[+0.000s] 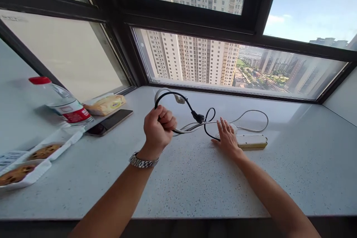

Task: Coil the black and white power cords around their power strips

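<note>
My left hand (pixel 159 128), with a metal watch on its wrist, is closed in a fist around a black power cable (pixel 175 93). The cable arcs over to a black plug (pixel 198 116), which hangs to the right of the fist. My right hand (pixel 227 137) lies with fingers stretched out over the left end of a white power strip (pixel 252 140), partly hiding it and a white object under the fingers. White cords (pixel 262 130) loop behind the strip and run left to the fist. Behind the fist, a white piece (pixel 159 95) is partly hidden.
At the left stand a red-capped bottle (pixel 71 109), a yellow pack (pixel 107 105), a dark phone (pixel 109 122) and a white tray (pixel 46 167) of cookies. All rest on a speckled white sill (pixel 178 189). Dark-framed windows (pixel 192 29) border its far side.
</note>
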The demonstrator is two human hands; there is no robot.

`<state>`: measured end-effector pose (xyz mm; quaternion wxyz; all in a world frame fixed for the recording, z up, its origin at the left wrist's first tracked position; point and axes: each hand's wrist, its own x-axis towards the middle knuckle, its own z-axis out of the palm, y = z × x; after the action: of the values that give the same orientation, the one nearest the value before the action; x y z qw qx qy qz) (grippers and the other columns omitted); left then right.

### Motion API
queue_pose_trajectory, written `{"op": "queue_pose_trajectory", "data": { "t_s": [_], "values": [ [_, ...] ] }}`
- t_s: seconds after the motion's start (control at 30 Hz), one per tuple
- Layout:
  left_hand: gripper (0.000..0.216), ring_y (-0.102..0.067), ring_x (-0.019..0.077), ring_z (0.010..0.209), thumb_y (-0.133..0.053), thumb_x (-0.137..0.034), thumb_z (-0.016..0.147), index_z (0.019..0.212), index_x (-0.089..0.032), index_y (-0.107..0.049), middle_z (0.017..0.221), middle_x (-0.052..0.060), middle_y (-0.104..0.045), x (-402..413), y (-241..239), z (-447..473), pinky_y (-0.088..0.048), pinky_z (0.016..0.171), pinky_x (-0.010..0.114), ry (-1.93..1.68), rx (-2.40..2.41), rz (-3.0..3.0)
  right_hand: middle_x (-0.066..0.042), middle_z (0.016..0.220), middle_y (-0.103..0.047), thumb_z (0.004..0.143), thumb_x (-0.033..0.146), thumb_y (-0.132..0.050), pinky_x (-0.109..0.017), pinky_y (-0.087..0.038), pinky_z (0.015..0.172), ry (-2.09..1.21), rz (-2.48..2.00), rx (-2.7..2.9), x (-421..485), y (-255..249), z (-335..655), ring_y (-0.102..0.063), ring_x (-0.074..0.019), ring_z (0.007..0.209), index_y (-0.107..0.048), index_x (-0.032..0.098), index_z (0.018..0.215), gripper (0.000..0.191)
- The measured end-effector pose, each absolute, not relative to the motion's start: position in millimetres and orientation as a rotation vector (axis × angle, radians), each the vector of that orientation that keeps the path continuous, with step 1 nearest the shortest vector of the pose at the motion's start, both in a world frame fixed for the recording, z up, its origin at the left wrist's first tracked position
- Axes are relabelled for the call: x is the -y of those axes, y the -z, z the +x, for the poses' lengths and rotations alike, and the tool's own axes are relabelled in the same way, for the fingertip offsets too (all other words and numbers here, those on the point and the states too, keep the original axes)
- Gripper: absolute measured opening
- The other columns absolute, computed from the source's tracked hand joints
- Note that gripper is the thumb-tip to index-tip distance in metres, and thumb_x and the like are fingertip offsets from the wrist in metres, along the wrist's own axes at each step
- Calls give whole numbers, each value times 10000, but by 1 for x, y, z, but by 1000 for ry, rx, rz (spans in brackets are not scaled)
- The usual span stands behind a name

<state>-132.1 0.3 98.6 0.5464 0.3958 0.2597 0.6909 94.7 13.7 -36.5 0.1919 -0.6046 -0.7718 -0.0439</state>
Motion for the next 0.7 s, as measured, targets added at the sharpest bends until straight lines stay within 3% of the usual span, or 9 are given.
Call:
{"op": "queue_pose_trajectory", "data": {
  "t_s": [0.1, 0.17, 0.23, 0.33, 0.47, 0.7],
  "values": [
    [382, -62, 57, 368, -468, -288, 836, 559, -202, -219, 494, -78, -80, -6, -123, -148, -82, 367, 215, -1536, -622, 878, -131, 1493, -345, 843, 487, -587, -455, -208, 1097, 67, -1661, 2222, -32, 31, 102, -260, -295, 1383, -243, 205, 1483, 780],
    [356, -13, 67, 393, -313, -237, 904, 571, -201, -194, 519, -65, -45, -7, -138, -159, -46, 389, 217, -1551, -634, 852, -132, 1328, -535, 848, 483, -585, -427, -286, 1039, 23, -1652, 2237, -41, 29, 109, -421, -285, 1261, -409, 202, 1391, 637],
    [357, 31, 76, 433, -216, -212, 933, 579, -197, -166, 539, -54, -19, -5, -150, -172, -19, 414, 217, -1611, -633, 842, -117, 1171, -618, 854, 472, -581, -398, -345, 960, 32, -1649, 2234, -46, 29, 122, -506, -269, 1127, -544, 205, 1244, 474],
    [365, 67, 88, 472, -149, -214, 946, 581, -193, -140, 547, -42, 3, -2, -157, -195, 6, 438, 224, -1711, -654, 839, -101, 1082, -636, 867, 441, -575, -373, -364, 893, 127, -1690, 2213, -46, 31, 158, -523, -258, 1052, -601, 203, 1102, 336],
    [361, 67, 96, 481, -195, -198, 929, 569, -191, -165, 547, -39, -2, -5, -148, -218, 3, 436, 230, -1768, -730, 773, -97, 1066, -640, 911, 401, -515, -367, -352, 874, 304, -1923, 2085, -38, 35, 230, -521, -257, 1036, -601, 191, 1041, 262],
    [357, -16, 83, 399, -270, -176, 904, 564, -192, -164, 473, -62, -72, -38, -81, -200, -108, 359, 218, -1650, -606, 547, -98, 1091, -648, 925, 424, -466, -366, -350, 845, 433, -2228, 1898, -13, 40, 323, -525, -264, 1055, -595, 185, 1028, 291]
  ]
}}
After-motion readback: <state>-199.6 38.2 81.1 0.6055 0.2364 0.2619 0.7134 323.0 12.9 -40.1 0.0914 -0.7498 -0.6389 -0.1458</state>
